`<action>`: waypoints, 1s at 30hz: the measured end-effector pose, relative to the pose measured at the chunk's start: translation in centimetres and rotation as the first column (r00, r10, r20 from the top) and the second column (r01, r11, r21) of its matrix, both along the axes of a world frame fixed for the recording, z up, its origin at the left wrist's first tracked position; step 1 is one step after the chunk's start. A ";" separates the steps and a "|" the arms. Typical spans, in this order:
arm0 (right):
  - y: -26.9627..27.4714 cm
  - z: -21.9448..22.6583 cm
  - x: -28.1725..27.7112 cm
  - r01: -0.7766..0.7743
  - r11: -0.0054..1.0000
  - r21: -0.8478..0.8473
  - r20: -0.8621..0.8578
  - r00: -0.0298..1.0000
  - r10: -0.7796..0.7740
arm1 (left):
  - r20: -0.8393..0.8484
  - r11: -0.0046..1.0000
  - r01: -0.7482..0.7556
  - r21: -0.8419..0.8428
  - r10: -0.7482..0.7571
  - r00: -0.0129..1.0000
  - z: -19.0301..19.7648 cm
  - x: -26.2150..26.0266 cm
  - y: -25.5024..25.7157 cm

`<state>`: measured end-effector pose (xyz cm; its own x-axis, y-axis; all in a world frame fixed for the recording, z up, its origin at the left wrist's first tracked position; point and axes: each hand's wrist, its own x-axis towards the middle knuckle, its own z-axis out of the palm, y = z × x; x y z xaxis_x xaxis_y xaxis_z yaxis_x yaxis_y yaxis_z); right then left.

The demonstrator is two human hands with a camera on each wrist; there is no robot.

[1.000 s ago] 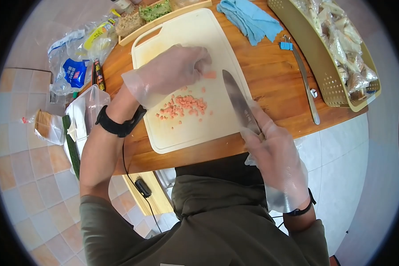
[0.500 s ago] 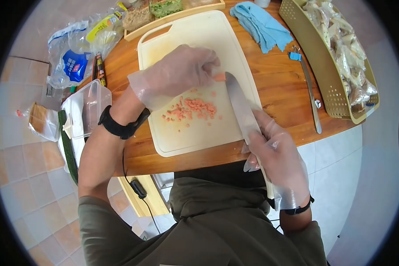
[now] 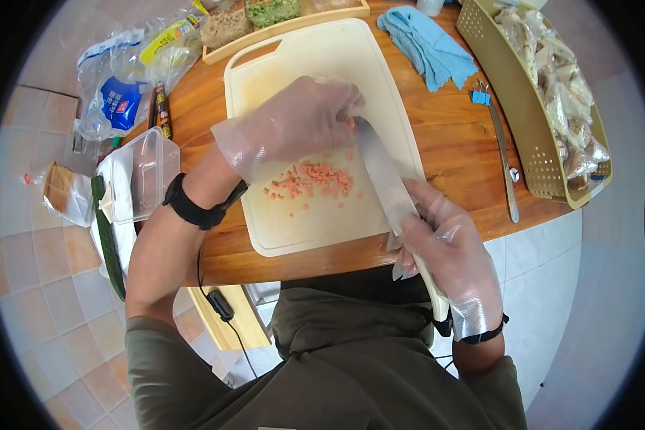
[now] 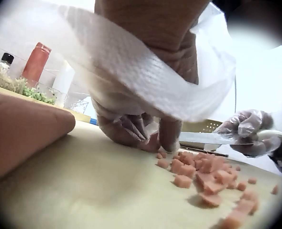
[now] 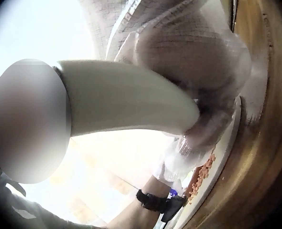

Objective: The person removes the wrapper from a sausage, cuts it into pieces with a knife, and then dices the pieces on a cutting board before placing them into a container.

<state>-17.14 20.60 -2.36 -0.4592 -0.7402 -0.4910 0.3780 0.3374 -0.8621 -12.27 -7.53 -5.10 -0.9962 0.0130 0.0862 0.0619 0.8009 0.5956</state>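
Note:
Both hands wear clear plastic gloves. My left hand (image 3: 304, 118) rests over the cutting board (image 3: 301, 233), its curled fingers pinching a pink piece (image 3: 350, 123), mostly hidden. My right hand (image 3: 451, 251) grips the knife (image 3: 383, 172) by its pale handle (image 5: 126, 98); the blade's tip end is beside the left fingertips. Small pink cubes (image 3: 322, 178) lie on the board, nearer the body than the left hand. In the left wrist view, cubes (image 4: 210, 174) are scattered beside the left fingers, and the blade (image 4: 203, 138) reaches them from the right.
A wooden tray (image 3: 294, 27) of food stands behind the board. To the right are a blue cloth (image 3: 426, 46), a long metal utensil (image 3: 504, 161) and a basket (image 3: 505, 93) of wrapped items. Plastic packaging (image 3: 122, 93), a clear container (image 3: 147, 172) and a cucumber (image 3: 106, 240) are at left.
The knife has moved left and its tip end now meets the pink piece at my left fingertips. Less of that piece shows. The whole scene has shifted right and slightly down in the head view.

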 end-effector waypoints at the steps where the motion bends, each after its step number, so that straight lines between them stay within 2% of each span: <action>1: 0.0 -0.3 -0.1 -0.012 1.000 -0.006 -0.001 1.000 0.012 | -0.038 1.000 -0.026 -0.014 0.025 0.999 -0.1 0.1 0.1; 5: 0.0 0.1 -0.2 -0.024 1.000 0.000 0.007 1.000 0.024 | 0.048 0.998 -0.056 -0.028 0.057 0.997 0.5 0.0 0.5; 7: 0.2 0.3 -0.3 -0.028 0.999 0.014 -0.005 1.000 0.028 | 0.095 0.993 -0.120 0.009 0.118 0.988 0.7 0.2 0.6; 11: 0.8 0.2 -0.3 -0.009 1.000 0.017 -0.079 0.997 0.010 | 0.102 0.986 -0.165 0.028 0.162 0.982 1.4 0.9 0.1; 12: 1.0 0.3 0.0 -0.012 1.000 0.015 -0.075 0.997 0.013 | 0.091 0.953 -0.234 0.194 0.220 0.971 1.5 1.2 -0.1; 13: 1.2 0.6 0.3 0.003 1.000 0.012 -0.213 0.977 -0.001 | 0.088 0.887 -0.295 0.355 0.282 0.955 1.6 1.6 -0.4; 14: 1.4 0.9 0.6 0.014 1.000 0.004 -0.346 0.938 -0.011 | 0.091 0.885 -0.306 0.350 0.293 0.952 2.1 2.3 -0.5; 15: 1.6 1.3 0.9 -0.001 1.000 0.000 -0.339 0.941 0.001 | 0.052 0.818 -0.364 0.445 0.383 0.922 3.3 3.2 -0.2; 16: 1.9 1.7 1.3 -0.045 0.998 0.045 -0.432 0.900 0.060 | 0.025 0.737 -0.410 0.537 0.472 0.881 4.2 4.2 0.0; 17: 2.1 2.1 1.7 -0.082 0.992 0.092 -0.520 0.846 0.118 | -0.090 0.739 -0.357 0.572 0.489 0.868 4.5 5.0 0.1; 18: 2.2 2.2 2.2 -0.092 0.992 0.088 -0.513 0.849 0.124 | -0.084 0.737 -0.369 0.566 0.496 0.864 4.8 5.8 0.2; 20: 2.1 2.7 3.0 -0.288 0.946 0.150 -0.579 0.750 0.320 | -0.093 0.698 -0.460 0.549 0.598 0.796 5.2 7.1 0.5; 21: 0.9 3.9 3.0 -0.355 0.882 0.310 -0.581 0.664 0.471 | -0.149 0.705 -0.494 0.509 0.637 0.756 4.8 7.6 0.4; 22: 0.5 3.7 3.6 -0.371 0.877 0.306 -0.576 0.661 0.481 | -0.145 0.698 -0.509 0.504 0.649 0.747 5.0 8.4 0.5; 24: 0.0 2.7 4.9 -0.436 0.816 0.380 -0.702 0.438 0.562 | -0.274 0.701 -0.402 0.589 0.641 0.717 5.8 10.3 1.1; 25: -0.5 2.6 5.4 -0.468 0.795 0.386 -0.696 0.418 0.584 | -0.266 0.659 -0.531 0.534 0.726 0.634 6.1 11.0 1.6; 26: -0.9 2.5 5.7 -0.467 0.796 0.386 -0.694 0.422 0.584 | -0.264 0.660 -0.530 0.533 0.725 0.637 6.4 11.6 2.4; 28: -1.7 2.4 6.3 -0.565 0.707 0.424 -0.697 0.295 0.653 | -0.253 0.572 -0.638 0.515 0.813 0.525 6.6 12.9 4.2; 29: -2.1 2.0 6.9 -0.516 0.737 0.436 -0.748 0.248 0.615 | -0.273 0.573 -0.650 0.499 0.816 0.510 6.3 13.6 4.7; 30: -2.4 1.7 7.2 -0.519 0.735 0.437 -0.745 0.248 0.619 | -0.268 0.570 -0.653 0.499 0.818 0.509 5.6 14.5 4.8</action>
<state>-9.94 18.20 -0.66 -0.1312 -0.9647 -0.2284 -0.7864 0.2416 -0.5686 2.18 -2.69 0.49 -0.4672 -0.8142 0.3448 -0.1570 0.4602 0.8738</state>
